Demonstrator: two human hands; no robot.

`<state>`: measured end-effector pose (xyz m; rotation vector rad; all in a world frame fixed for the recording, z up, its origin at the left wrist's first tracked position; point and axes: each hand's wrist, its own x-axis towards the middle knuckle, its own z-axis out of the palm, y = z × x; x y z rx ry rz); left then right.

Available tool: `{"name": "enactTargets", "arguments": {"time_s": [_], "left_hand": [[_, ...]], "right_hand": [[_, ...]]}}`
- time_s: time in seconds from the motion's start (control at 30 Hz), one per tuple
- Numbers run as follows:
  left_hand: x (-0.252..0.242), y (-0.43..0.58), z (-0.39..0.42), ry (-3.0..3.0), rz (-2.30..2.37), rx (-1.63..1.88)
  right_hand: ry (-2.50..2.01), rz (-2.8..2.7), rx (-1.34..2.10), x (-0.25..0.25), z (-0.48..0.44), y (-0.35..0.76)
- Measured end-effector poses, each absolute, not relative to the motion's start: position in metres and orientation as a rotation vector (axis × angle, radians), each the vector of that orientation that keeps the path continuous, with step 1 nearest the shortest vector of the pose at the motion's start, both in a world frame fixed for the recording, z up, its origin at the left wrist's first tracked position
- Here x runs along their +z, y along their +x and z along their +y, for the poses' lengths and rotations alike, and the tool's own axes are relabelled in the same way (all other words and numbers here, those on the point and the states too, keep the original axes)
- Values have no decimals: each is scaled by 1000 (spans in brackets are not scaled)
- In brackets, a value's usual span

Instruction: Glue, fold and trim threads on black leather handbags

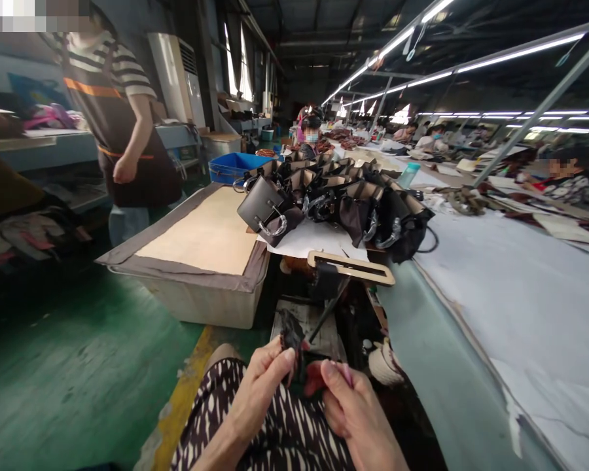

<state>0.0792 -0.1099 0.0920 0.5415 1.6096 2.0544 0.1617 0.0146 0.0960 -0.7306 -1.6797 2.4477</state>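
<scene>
Now the left hand (262, 386) and right hand (353, 409) pinch a small black leather piece (291, 337), apparently mid-handling and wanting steady fingertips, with dark leather handbags (343, 203) heaped at twelve o'clock.

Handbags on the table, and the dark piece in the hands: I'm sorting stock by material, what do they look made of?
The handbags: likely leather or imitation leather, smooth grey-brown and black with a dull sheen; their handle rings glint like metal. The dark piece, pinched in the left hand: black, crumpled, possibly the same leather; too small to tell.
</scene>
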Motion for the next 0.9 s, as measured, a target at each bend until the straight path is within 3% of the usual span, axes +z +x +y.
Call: {"name": "enactTargets", "arguments": {"time_s": [0.23, 0.5, 0.63, 0.9], "left_hand": [[100, 84, -103, 945, 1809, 1892], [100, 86, -104, 862, 1892, 1837], [92, 86, -105, 599, 1803, 1882], [95, 98, -94, 95, 861, 2169]], "right_hand": [[-702, -1502, 2659, 88, 10, 152], [-702, -1927, 2382, 89, 25, 147], [-445, -2442, 1732, 91, 35, 153], [86, -2658, 477, 97, 41, 150]]}}
